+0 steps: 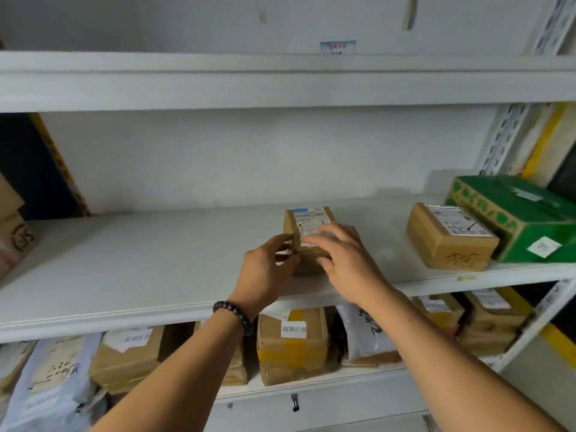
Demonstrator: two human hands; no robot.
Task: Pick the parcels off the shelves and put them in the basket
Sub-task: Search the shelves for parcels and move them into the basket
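A small brown cardboard parcel [307, 222] with a white label on top sits on the middle white shelf [140, 260]. My left hand [265, 269] holds its left near corner, fingers curled against the side. My right hand [346, 260] lies over its top and right side, fingers spread on the label and thumb at the front. The basket is not in view.
To the right on the same shelf lie a brown labelled box [448, 238] and a green box [523, 216]. A cardboard box [12, 232] stands at the far left. The lower shelf holds several boxes [293, 344] and grey mailer bags [53, 378]. An upper shelf [280, 79] runs overhead.
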